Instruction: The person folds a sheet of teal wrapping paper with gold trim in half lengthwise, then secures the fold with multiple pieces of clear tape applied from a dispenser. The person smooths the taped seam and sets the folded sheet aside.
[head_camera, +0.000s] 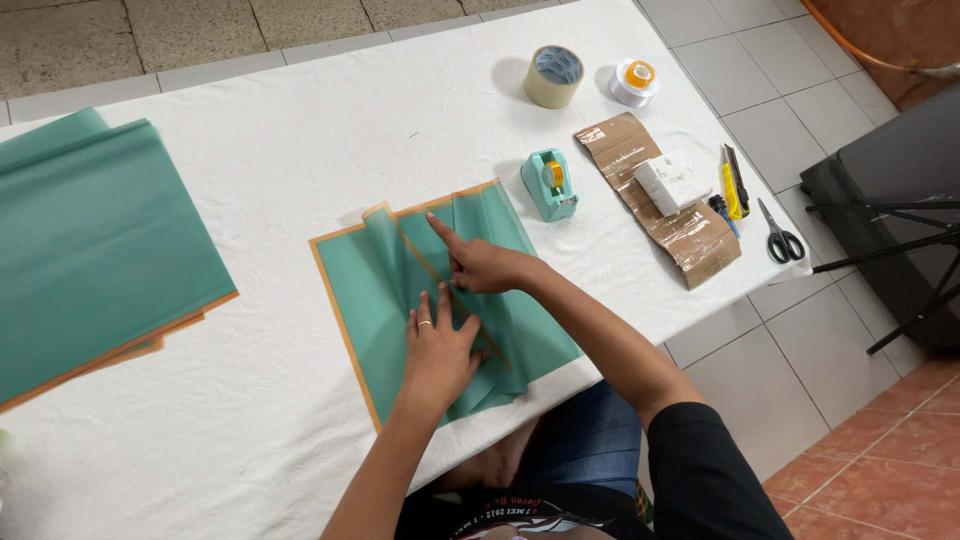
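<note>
A green sheet of thin paper with an orange edge (352, 285) lies on the white table (280, 150), partly folded into pleats. My left hand (436, 350) presses flat on the folds near the table's front edge, fingers spread, a ring on one finger. My right hand (478, 262) rests just beyond it, its index finger stretched out along a fold line. Both hands touch the sheet without gripping it.
A stack of the same green sheets (90, 250) lies at the left. Behind the sheet stand a teal tape dispenser (550, 184), a roll of tape (554, 76) and a small spool (634, 80). At the right lie cardboard (690, 235), a white block (670, 182), a cutter (733, 185) and scissors (782, 236).
</note>
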